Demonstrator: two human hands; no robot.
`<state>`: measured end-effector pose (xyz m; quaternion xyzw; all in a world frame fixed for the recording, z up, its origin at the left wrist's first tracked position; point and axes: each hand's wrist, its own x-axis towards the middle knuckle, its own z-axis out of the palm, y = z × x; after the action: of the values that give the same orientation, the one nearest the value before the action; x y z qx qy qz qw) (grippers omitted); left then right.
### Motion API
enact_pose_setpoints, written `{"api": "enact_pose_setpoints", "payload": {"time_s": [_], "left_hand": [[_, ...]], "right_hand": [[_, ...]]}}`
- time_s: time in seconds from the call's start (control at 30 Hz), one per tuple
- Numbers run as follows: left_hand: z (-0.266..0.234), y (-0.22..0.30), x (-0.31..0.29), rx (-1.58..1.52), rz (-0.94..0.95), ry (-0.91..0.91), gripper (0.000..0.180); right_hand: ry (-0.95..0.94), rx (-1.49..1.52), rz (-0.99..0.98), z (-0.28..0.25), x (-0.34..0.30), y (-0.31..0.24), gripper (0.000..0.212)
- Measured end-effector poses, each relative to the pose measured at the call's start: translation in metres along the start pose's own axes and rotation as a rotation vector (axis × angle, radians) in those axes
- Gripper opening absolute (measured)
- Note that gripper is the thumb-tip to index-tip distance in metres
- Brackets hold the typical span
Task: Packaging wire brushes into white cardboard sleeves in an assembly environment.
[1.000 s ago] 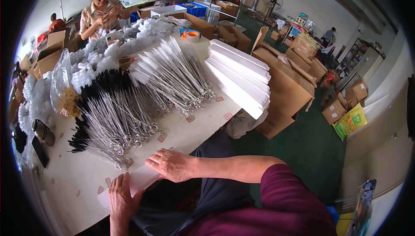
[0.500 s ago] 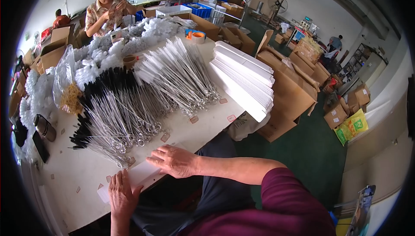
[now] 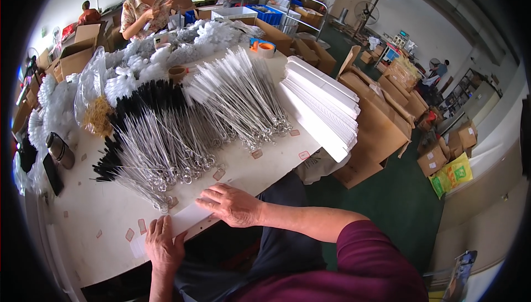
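A long, narrow white card strip point(image 3: 189, 218) lies slantwise along the near edge of the table. My left hand point(image 3: 164, 245) rests on its left part, fingers stretched out flat and thumb spread apart. Across the strip's right end, my right hand point(image 3: 235, 206) has its fingers bent over the card and its thumb at the near side. Just beyond the hands is a heap of wire-handled brushes with ring ends: black-bristled ones point(image 3: 146, 103) at left, white-bristled ones point(image 3: 229, 89) at right.
A stack of white folded card pieces point(image 3: 318, 105) lies at the table's right, beside cardboard boxes point(image 3: 376, 130). Fluffy white bundles point(image 3: 204, 36), an orange tape roll point(image 3: 266, 49) and yellow rubber bands point(image 3: 98, 116) lie farther back. A flask point(image 3: 60, 150) stands left. A co-worker point(image 3: 152, 9) works opposite.
The whole view has shifted slightly, so the table and heaps appear farther right. Both hands stay on the white strip, with the right fingers still bent over its right end.
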<state>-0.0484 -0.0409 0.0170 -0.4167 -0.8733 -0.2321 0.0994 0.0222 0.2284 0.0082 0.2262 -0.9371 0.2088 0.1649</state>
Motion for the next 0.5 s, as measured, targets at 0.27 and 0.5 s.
{"api": "enact_pose_setpoints", "payload": {"time_s": [0.27,0.5], "left_hand": [[0.010,0.005,-0.022,-0.063,-0.079,0.034,0.060],[0.020,0.015,-0.033,0.129,-0.075,-0.179,0.084]], "right_hand": [[-0.091,0.033,0.032,0.000,-0.010,-0.008,0.054],[-0.111,-0.149,0.062,0.033,-0.016,-0.031,0.063]]}}
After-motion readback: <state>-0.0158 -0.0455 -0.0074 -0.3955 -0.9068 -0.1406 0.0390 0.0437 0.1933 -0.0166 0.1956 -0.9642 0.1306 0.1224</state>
